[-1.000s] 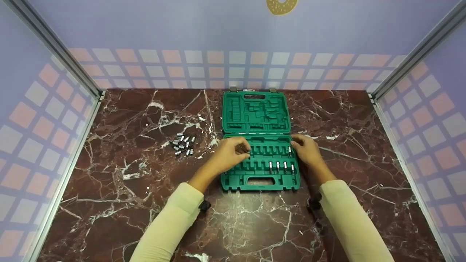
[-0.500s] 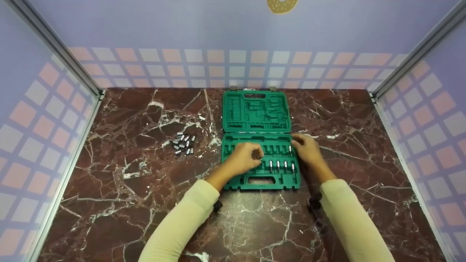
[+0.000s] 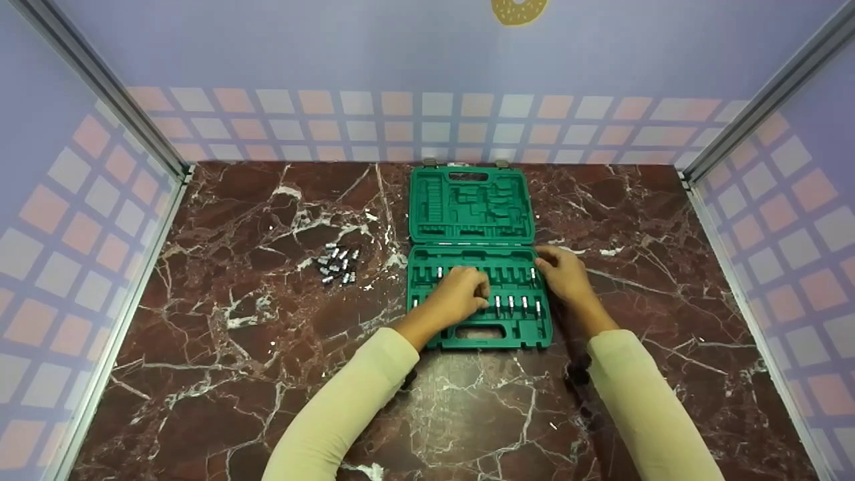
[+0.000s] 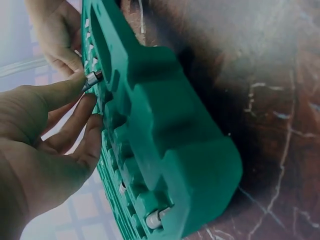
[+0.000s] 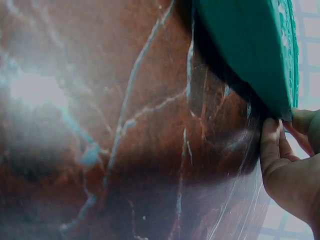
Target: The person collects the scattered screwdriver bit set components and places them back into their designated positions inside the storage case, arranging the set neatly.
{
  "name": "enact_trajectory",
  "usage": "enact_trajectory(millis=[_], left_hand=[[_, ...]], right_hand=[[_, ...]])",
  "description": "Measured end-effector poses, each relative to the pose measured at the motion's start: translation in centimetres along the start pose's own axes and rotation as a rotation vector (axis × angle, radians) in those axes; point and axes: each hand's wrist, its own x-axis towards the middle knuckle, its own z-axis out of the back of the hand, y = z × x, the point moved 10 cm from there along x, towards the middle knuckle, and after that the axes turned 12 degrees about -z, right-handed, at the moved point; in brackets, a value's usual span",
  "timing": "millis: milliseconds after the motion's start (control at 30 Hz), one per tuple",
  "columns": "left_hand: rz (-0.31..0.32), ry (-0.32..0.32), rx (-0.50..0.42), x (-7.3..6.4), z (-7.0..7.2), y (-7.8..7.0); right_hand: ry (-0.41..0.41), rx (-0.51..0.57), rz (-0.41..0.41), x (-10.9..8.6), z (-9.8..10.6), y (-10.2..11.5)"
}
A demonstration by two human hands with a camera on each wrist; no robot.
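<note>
A green plastic socket case point(image 3: 471, 234) lies open on the marble table, its moulded base toward me and its lid folded back. My left hand point(image 3: 457, 294) is over the middle of the base. Its thumb and fingertips pinch a small silver-and-dark bit socket point(image 4: 93, 78) at the slots, mostly hidden in the head view. At the base's right edge, my right hand point(image 3: 562, 275) grips the case, with fingers against its side in the right wrist view. Several bit sockets point(image 3: 511, 304) stand in the front row at right; another bit socket point(image 3: 533, 276) sits in the back row.
A loose pile of bit sockets point(image 3: 338, 264) lies on the table left of the case. Patterned panels point(image 3: 387, 127) enclose the table at the back and both sides. The lid point(image 3: 471, 204) reaches near the back panel.
My left hand has moved right across the base, from its left part to the middle, uncovering bit sockets at the left. My right hand stays at the case edge.
</note>
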Motion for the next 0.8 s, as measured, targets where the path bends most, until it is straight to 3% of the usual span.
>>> enact_trajectory(millis=[233,533,800], left_hand=[[0.030,-0.017,0.137,0.2,-0.1,0.2],[0.148,-0.019,0.034,0.6,0.0,1.5],[0.176,-0.055,0.009,0.9,0.1,1.6]], right_hand=[[-0.006,0.000,0.001,0.1,0.0,0.0],[-0.008,0.011,0.000,0.2,0.2,0.1],[-0.007,-0.003,-0.002,0.1,0.1,0.1]])
